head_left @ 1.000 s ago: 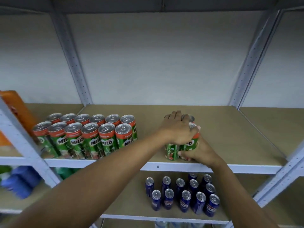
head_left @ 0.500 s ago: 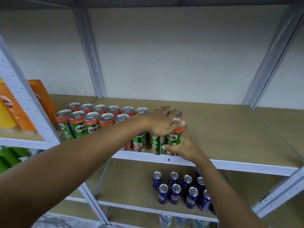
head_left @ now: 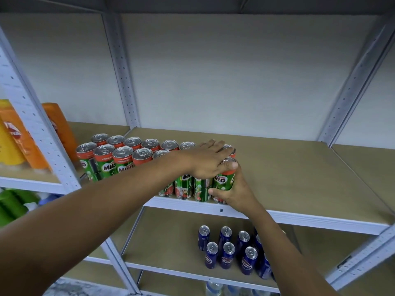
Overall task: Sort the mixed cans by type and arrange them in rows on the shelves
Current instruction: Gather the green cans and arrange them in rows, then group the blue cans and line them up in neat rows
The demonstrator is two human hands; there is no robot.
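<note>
Head view: looks down at a grey metal shelving unit (head_left: 128, 86) with tan boards.
Milo cans (head_left: 119, 161): green and red, upright in two rows on the upper shelf (head_left: 299, 178), running from the left upright toward the middle.
Left hand (head_left: 208, 161): lies palm down over the tops of the cans at the right end of the rows, fingers straight and spread, thumb tip on the lid of the end can.
End can (head_left: 223, 181): front row, rightmost, upright at the shelf's front edge, touching its neighbour.
Right hand (head_left: 232, 194): curled round the end can from the right side, thumb across its lower front.
Blue cans (head_left: 227, 251): clustered upright on the lower shelf (head_left: 166, 242), below the hands.
Orange packets (head_left: 19, 137): stand in the left bay, beside the Milo rows.
Green items (head_left: 12, 204): lower left bay, blurred.
</note>
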